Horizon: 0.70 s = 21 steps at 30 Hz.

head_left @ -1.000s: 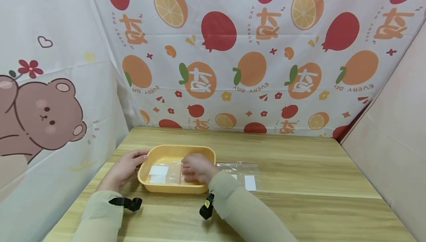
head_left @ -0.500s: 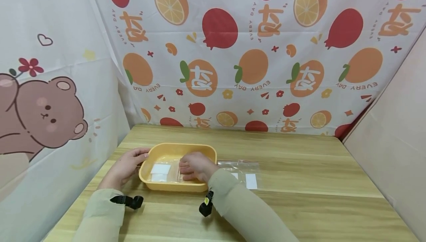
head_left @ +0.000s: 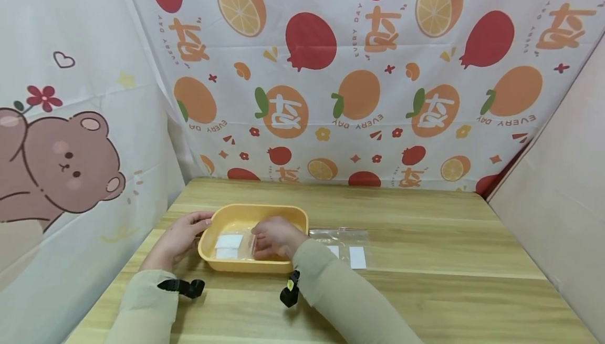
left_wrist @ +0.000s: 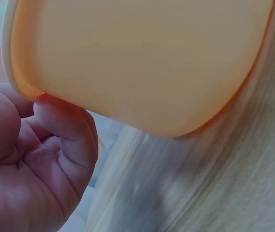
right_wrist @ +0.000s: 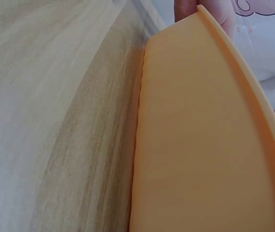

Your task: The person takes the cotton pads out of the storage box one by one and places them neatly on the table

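A yellow plastic tray stands on the wooden table. My left hand grips its left rim, with curled fingers against the wall in the left wrist view. Inside the tray lies a clear plastic bag with two white rectangles showing at its left. My right hand reaches over the right side into the tray, fingers bent down at the bag's right part. Whether they pinch the plastic I cannot tell. In the right wrist view the tray's outer wall hides most of that hand.
Another clear bag, with white rectangles, lies flat on the table right of the tray, partly behind the right sleeve. Bare wooden tabletop stretches to the right. Fruit-printed cloth hangs behind the table and a bear-printed cloth at left.
My right hand has shifted slightly left inside the tray, over the bag's edge. The white rectangles lie a little further right. My left hand keeps its hold on the rim.
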Motion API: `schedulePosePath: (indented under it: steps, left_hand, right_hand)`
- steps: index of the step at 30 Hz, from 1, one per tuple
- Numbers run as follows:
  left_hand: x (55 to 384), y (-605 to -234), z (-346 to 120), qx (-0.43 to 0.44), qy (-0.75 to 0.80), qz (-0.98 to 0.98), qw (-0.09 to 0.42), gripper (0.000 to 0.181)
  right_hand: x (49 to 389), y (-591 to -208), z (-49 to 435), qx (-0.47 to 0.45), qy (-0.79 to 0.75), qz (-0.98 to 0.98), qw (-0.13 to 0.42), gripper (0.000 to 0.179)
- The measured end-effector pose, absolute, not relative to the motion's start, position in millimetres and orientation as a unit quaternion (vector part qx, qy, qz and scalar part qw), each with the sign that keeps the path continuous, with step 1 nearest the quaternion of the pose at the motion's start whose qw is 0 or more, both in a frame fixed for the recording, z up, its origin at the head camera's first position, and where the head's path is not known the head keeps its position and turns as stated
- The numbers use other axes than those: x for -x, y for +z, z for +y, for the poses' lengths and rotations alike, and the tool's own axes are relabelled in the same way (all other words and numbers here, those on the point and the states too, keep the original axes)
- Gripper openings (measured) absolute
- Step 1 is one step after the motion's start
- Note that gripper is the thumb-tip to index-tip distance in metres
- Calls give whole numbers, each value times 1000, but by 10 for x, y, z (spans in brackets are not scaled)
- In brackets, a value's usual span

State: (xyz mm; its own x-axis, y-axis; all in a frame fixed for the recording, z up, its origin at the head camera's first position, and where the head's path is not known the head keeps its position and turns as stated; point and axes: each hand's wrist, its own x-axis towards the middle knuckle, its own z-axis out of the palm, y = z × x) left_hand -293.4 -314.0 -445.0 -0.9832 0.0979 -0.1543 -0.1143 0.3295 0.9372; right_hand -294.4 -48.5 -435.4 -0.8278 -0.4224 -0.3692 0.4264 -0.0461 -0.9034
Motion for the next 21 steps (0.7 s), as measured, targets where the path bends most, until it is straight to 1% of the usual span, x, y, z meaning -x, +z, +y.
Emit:
schedulePosePath:
  steps: [10, 17, 21]
  left_hand:
    - [2912, -4462, -3129, 2, 579, 810, 94, 53]
    - [2930, -4454, -3137, -4, 587, 804, 91, 51]
    - [2932, -4461, -3152, -6, 588, 804, 89, 51]
  right_hand:
    - [2911, -4375, -536, 14, -708, 646, 287, 47]
    - [2934, -4412, -560, 19, -690, 666, 282, 51]
    - [2936, -4444, -586, 29, -686, 671, 280, 49]
